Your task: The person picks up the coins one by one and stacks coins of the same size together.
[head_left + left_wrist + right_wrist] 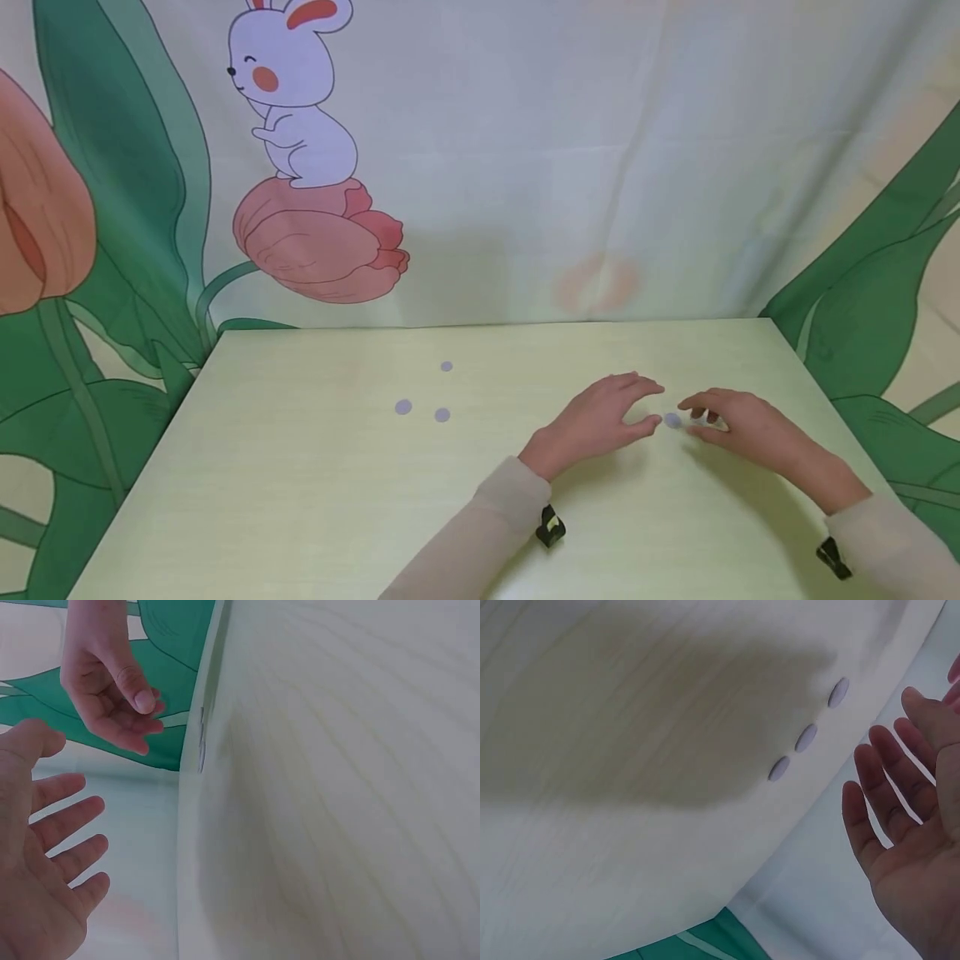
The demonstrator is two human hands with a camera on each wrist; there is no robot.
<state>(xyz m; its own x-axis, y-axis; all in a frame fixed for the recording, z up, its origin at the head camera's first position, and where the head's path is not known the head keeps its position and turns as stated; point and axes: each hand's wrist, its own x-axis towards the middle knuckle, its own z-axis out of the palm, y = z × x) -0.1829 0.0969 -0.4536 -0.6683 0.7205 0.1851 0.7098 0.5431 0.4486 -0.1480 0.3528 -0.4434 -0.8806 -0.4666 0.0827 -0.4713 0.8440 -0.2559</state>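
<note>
Near the right side of the table, the left hand (592, 423) and the right hand (757, 429) face each other with fingers apart from the discs. A small pale purple disc (672, 421) lies between them; more discs are partly hidden behind the right fingers. In the right wrist view three discs (805, 738) form a slanting row beside the relaxed right hand (922, 840). The left wrist view shows the left hand (45, 847) with spread fingers and the right hand (112, 682) with loosely bent ones. Both hands are without a held object.
Three more purple discs lie left of centre on the pale table (262, 500): one farther back (446, 366), two nearer (403, 407). Behind the table hangs a cloth (487, 167) printed with a rabbit, flowers and leaves.
</note>
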